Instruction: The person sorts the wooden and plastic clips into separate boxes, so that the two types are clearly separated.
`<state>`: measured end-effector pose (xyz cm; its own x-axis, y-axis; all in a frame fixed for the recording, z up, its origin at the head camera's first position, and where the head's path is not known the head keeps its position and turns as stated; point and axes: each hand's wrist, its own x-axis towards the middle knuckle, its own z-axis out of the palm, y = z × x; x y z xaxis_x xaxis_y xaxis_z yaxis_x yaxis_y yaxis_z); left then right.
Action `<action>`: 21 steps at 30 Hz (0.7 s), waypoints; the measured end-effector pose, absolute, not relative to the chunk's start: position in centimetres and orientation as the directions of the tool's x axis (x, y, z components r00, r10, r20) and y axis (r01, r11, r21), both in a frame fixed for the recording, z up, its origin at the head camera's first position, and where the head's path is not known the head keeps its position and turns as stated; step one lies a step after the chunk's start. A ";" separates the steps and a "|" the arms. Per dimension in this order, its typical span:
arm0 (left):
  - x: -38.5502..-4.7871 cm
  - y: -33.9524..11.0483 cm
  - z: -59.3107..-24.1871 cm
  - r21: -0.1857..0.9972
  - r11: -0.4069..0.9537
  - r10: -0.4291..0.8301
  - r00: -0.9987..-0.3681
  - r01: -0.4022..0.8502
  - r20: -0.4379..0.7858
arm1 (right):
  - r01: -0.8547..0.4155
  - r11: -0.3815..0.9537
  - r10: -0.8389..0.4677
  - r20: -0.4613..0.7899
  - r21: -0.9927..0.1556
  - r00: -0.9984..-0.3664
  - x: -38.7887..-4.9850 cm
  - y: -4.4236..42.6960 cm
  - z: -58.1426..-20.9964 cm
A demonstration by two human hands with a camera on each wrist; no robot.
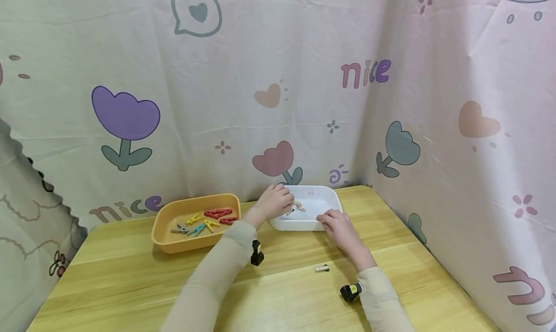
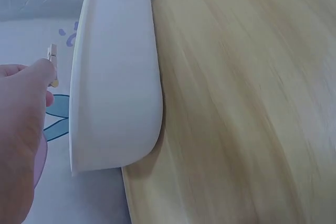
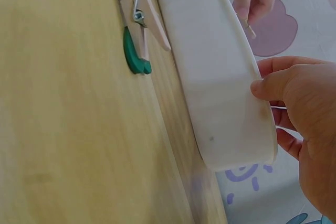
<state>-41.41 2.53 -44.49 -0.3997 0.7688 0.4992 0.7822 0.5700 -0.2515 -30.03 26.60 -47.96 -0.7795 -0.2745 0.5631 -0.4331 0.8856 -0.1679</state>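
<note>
My left hand (image 1: 274,201) is over the left side of a white tray (image 1: 299,225). Between thumb and fingers it pinches a small wooden clothespin (image 2: 53,52), held above the rim. A few more small wooden clothespins (image 1: 301,208) lie on the tray's floor, partly hidden by that hand. At the tray's front right corner, my right hand (image 1: 340,230) grips the rim, thumb (image 3: 262,88) outside and fingers inside. On the table in front of the tray lies another wooden clothespin (image 1: 321,269), with a green piece (image 3: 135,56) at one end.
To the left stands an orange tray (image 1: 173,247) holding several larger plastic clothespins, red (image 1: 218,213), yellow, blue and grey. Both trays sit near the back edge of the wooden table (image 1: 278,293). A patterned curtain (image 1: 217,105) hangs behind and along the right side.
</note>
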 end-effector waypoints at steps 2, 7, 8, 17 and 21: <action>-41.5 2.8 -44.6 -0.239 0.582 0.759 -0.413 0.778 0.504 | -0.434 0.884 -0.274 0.560 -0.174 -0.782 -30.0 26.6 -47.9; -41.6 3.8 -44.5 -0.209 0.620 0.737 -0.469 0.757 0.486 | -0.428 0.887 -0.269 0.557 -0.175 -0.785 -29.9 26.6 -47.8; -41.6 4.1 -44.5 -0.200 0.627 0.735 -0.487 0.753 0.472 | -0.426 0.888 -0.268 0.558 -0.173 -0.785 -29.9 26.6 -47.8; -41.7 5.9 -44.5 -0.179 0.667 0.724 -0.572 0.723 0.386 | -0.434 0.884 -0.274 0.557 -0.175 -0.784 -29.9 26.5 -47.8; -41.8 6.6 -44.2 -0.168 0.691 0.703 -0.600 0.703 0.381 | -0.431 0.887 -0.273 0.561 -0.168 -0.782 -29.9 26.5 -47.9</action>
